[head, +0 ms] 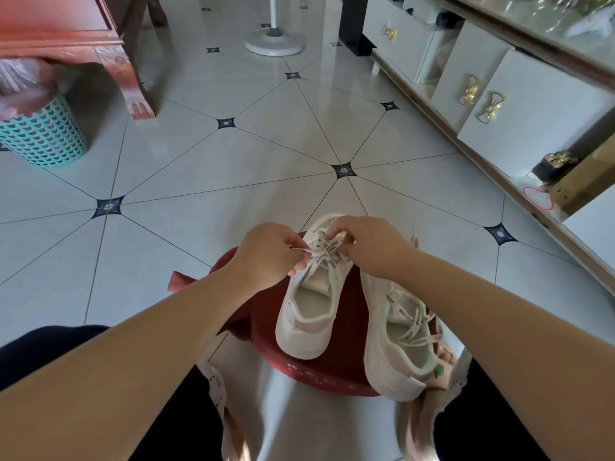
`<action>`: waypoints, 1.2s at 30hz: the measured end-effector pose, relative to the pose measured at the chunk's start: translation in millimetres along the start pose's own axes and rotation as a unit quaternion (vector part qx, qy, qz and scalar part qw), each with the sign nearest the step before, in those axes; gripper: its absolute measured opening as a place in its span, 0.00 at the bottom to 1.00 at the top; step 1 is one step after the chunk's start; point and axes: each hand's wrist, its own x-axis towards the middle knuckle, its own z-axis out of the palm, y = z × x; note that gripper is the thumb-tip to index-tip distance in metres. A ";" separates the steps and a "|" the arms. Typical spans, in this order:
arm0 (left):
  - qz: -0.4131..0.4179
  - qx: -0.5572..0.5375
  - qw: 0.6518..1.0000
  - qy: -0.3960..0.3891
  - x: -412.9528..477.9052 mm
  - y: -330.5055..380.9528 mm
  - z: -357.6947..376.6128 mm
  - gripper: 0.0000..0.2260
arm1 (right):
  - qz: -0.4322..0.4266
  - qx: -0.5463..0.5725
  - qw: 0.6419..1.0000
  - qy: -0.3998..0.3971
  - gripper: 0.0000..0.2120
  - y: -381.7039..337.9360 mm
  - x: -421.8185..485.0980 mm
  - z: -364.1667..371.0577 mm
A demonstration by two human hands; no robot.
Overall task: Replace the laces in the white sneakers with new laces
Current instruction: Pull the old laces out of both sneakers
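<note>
Sneaker (309, 314) sat on stool (332, 367), second sneaker (396, 344) at 4 o'clock. Our left hand (266, 254) pinched lace (301, 250) at 9 o'clock; right hand (369, 244) pinched it over eyelets. We reckoned: steady sneaker, draw lace out row by row.

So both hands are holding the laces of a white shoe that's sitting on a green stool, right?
Not quite. The stool is red, not green. The head view shows the left hand and the right hand both holding the laces of a white shoe sitting on it.
</note>
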 end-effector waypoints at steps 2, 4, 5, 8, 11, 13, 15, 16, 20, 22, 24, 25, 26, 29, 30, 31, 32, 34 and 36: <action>0.007 0.008 1.000 -0.014 1.0 1.9 -1.4 0.05 | -0.025 -0.046 0.999 -0.014 0.09 0.8 7.0 0.4; 0.022 0.044 0.998 -0.027 3.9 4.6 -1.1 0.08 | -0.038 -0.077 0.996 -0.005 0.07 2.2 11.4 -3.3; 0.025 0.055 0.998 -0.032 6.4 5.1 -0.7 0.10 | -0.038 -0.078 0.996 0.011 0.06 3.9 12.9 -7.0; 0.011 0.020 0.997 -0.069 12.1 5.8 0.6 0.15 | -0.035 0.000 0.998 0.061 0.03 5.2 12.9 -21.4; 0.004 0.013 0.994 -0.107 16.1 7.7 3.9 0.16 | -0.013 0.094 0.990 0.100 0.04 0.5 9.5 -31.2; 0.010 0.021 0.995 -0.098 17.4 8.4 6.5 0.13 | 0.020 0.204 0.971 0.121 0.08 -3.8 7.5 -40.3; -0.003 -0.002 0.997 -0.075 16.5 6.5 8.6 0.08 | 0.057 0.353 0.921 0.152 0.09 -4.6 6.7 -54.6; -0.009 -0.017 0.998 -0.067 15.6 5.4 9.2 0.07 | 0.071 0.410 0.893 0.171 0.09 -3.7 6.0 -62.0; -0.017 -0.041 0.997 -0.057 12.1 0.9 7.1 0.08 | 0.112 0.412 0.881 0.204 0.07 3.8 6.5 -59.9; -0.024 -0.054 0.997 -0.059 11.4 -0.9 5.0 0.08 | 0.113 0.290 0.933 0.181 0.01 5.2 6.3 -45.6; -0.027 -0.078 0.995 -0.056 11.0 -3.3 5.0 0.08 | 0.081 0.115 0.982 0.128 0.10 4.6 3.4 -32.0; -0.026 -0.095 0.994 -0.050 11.2 -4.2 6.5 0.08 | 0.053 0.059 0.993 0.086 0.11 3.0 1.9 -25.7; -0.025 -0.117 0.992 -0.042 11.4 -5.1 8.7 0.08 | 0.022 0.030 0.998 0.043 0.09 0.0 -0.7 -19.9; -0.024 -0.186 0.982 -0.008 12.4 -7.7 16.4 0.07 | -0.008 0.030 0.999 -0.028 0.09 -9.0 -7.8 -0.8; -0.024 -0.206 0.978 0.002 12.9 -8.7 18.3 0.08 | -0.012 0.046 0.999 -0.018 0.11 -10.5 -8.1 4.3; -0.022 -0.223 0.974 0.008 13.1 -9.6 19.3 0.09 | -0.015 0.062 0.998 -0.002 0.12 -11.1 -8.0 8.5; -0.019 -0.234 0.972 0.010 12.9 -10.2 19.8 0.09 | -0.018 0.075 0.997 0.009 0.12 -11.4 -8.0 11.6; -0.005 -0.232 0.973 0.004 11.6 -10.2 20.0 0.10 | -0.019 0.085 0.996 0.018 0.10 -10.3 -7.4 15.2; 0.004 -0.224 0.974 -0.006 11.2 -10.0 19.3 0.09 | -0.014 0.109 0.994 0.019 0.08 -7.6 -5.6 16.9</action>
